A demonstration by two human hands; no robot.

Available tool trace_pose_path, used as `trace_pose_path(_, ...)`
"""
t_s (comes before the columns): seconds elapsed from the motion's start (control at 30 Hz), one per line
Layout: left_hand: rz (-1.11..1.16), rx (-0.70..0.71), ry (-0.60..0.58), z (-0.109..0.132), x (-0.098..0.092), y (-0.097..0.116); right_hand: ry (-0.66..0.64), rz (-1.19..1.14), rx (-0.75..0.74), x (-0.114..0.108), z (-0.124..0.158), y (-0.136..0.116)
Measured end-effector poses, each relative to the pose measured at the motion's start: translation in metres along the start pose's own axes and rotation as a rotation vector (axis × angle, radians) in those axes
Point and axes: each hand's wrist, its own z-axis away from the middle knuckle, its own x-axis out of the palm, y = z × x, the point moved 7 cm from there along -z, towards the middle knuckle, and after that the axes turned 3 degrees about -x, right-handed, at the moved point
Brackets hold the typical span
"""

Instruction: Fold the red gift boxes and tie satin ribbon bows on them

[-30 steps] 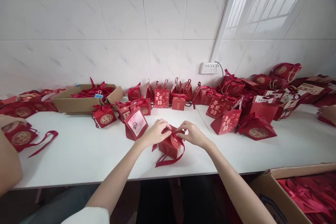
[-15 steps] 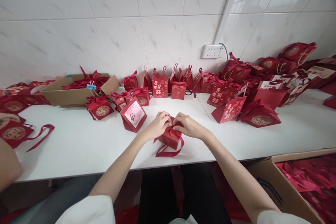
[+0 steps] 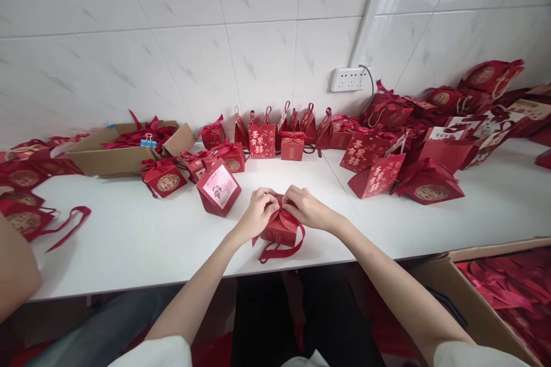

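A small red gift box (image 3: 279, 230) stands on the white table (image 3: 142, 241) near its front edge. A red ribbon (image 3: 282, 251) loops round it and trails onto the table in front. My left hand (image 3: 257, 213) and my right hand (image 3: 302, 206) meet over the top of the box. Both have their fingers pinched on the ribbon at the box's top. The knot itself is hidden under my fingers.
Many red gift boxes and bags (image 3: 370, 175) crowd the back and right of the table. A cardboard box of ribbons (image 3: 124, 152) sits at back left, another carton (image 3: 508, 292) at lower right. Another person's arm (image 3: 15, 269) shows at the left edge. A wall socket (image 3: 348, 79) is behind.
My hands have stayed on the box top, fingers working closer together on the ribbon. The view has tilted down slightly, and the other person's hand at the right edge has left view.
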Motion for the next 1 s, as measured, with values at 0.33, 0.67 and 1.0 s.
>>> trace_pose_path(0.33, -0.069, -0.009, -0.013, 0.005, 0.001, 0.003, -0.07, 0.044, -0.066, 0.002, -0.002, -0.006)
trace_pose_path(0.67, -0.099, 0.047, -0.045, 0.011, 0.004, 0.011, 0.022, -0.111, 0.019, 0.0, 0.005, 0.0)
trace_pose_path(1.0, -0.09, 0.083, 0.077, 0.015, 0.008, 0.008, -0.02, -0.298, 0.026, -0.002, 0.003, 0.005)
